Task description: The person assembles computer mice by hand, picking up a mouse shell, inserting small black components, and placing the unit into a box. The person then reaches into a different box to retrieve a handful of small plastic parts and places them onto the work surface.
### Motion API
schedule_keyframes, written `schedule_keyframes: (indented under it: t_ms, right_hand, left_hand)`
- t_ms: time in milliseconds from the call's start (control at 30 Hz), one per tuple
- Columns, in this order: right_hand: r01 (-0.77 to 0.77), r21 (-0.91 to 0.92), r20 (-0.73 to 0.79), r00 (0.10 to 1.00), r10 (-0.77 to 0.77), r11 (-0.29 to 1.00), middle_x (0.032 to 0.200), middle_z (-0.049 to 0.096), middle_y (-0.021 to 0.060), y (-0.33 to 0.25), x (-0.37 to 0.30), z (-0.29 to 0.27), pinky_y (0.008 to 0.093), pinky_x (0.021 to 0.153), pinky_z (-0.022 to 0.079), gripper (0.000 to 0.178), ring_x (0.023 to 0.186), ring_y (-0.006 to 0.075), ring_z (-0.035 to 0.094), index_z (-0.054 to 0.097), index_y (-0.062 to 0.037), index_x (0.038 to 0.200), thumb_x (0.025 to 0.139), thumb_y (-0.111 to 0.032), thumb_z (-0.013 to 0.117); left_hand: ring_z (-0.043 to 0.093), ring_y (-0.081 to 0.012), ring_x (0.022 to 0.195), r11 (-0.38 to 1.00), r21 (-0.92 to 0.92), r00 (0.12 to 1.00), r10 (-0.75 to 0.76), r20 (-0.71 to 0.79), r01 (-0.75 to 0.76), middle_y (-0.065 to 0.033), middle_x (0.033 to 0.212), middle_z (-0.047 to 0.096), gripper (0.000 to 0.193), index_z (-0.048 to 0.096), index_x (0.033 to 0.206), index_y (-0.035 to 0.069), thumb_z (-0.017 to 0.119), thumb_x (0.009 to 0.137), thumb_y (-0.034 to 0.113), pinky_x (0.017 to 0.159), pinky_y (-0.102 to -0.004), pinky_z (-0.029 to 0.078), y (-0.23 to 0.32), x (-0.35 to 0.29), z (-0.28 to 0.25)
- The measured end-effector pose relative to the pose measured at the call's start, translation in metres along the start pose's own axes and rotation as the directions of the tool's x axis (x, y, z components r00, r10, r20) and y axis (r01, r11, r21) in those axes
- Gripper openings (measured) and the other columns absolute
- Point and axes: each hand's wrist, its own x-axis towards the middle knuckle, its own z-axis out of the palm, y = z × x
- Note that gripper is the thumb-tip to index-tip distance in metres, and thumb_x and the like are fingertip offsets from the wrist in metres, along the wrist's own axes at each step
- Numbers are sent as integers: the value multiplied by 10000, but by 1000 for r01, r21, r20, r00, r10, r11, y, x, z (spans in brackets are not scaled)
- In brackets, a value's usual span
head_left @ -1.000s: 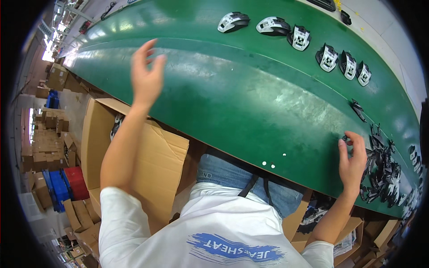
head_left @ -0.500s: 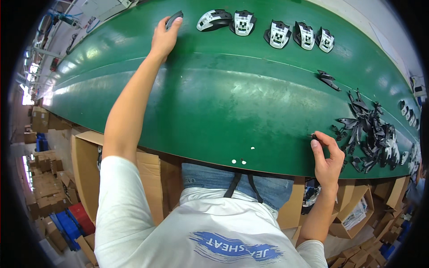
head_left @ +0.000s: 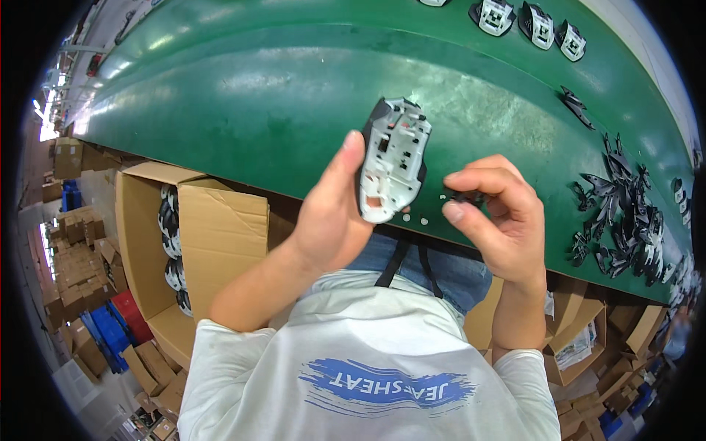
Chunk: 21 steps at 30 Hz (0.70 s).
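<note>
My left hand [head_left: 334,209] is closed around a computer mouse shell [head_left: 397,165], held above the table's near edge. Its pale grey inner side with cutouts and posts faces up, and a black rim runs along its sides. Just right of the shell, my right hand [head_left: 507,213] pinches a small black plastic part [head_left: 466,197] between thumb and fingers. The fingers partly hide that part, so its exact shape cannot be made out. Shell and part are apart. Small white discs [head_left: 424,221] lie on the table between the two hands.
A pile of black plastic parts [head_left: 621,213] covers the green table's [head_left: 243,110] right side, with one loose black piece [head_left: 576,107] farther back. Several mouse shells [head_left: 537,28] stand along the far side. An open cardboard box [head_left: 224,239] with more shells is below the left edge.
My left hand has come back from the far left of the table with the mouse shell. My right hand has moved left, away from the pile, with the small black part.
</note>
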Motion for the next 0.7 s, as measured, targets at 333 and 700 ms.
schedule_keyframes:
  t_ms: [333,700]
  right_hand:
    - [18,-185,-18,1000,-21,983,1028,782,101,0,-16,17,286,742,585,286,835,156,722,794,-13,1177,893,13,818]
    - [262,-312,118,964,-236,913,983,779,84,4,-18,27,360,732,597,275,831,274,745,751,-57,969,743,-11,901]
  left_hand:
    - [607,-245,1372,994,-85,997,-64,40,67,-125,1488,634,611,525,1547,51,264,1196,477,1187,-436,453,-36,-10,-6]
    - [675,-257,1209,916,-394,995,33,-93,-67,-136,1357,698,605,595,1449,61,319,1176,525,1059,-423,536,-40,0,5]
